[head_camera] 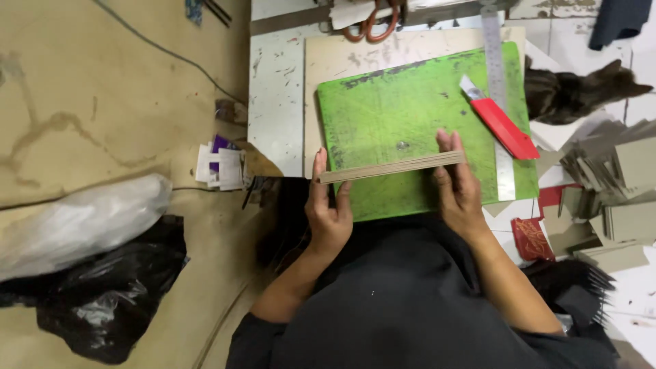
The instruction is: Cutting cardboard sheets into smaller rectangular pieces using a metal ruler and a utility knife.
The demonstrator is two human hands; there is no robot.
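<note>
A stack of grey board strips (391,167) is held on edge across the middle of the green cutting mat (383,109). It is clamped at both ends: the left hand (329,205) is closed on the left end, the right hand (459,188) on the right end, fingers (444,142) laid over the top. The step in hand is judged to be squaring the strips against the mat; an even tap and a steady grip appear called for next. Counted: one mat, one red utility knife (502,123) and one steel ruler (497,75) at the mat's right edge, one pair of scissors (372,24) at the far edge. The strips cannot be counted. Loose grey offcuts (615,191) are piled to the right.
</note>
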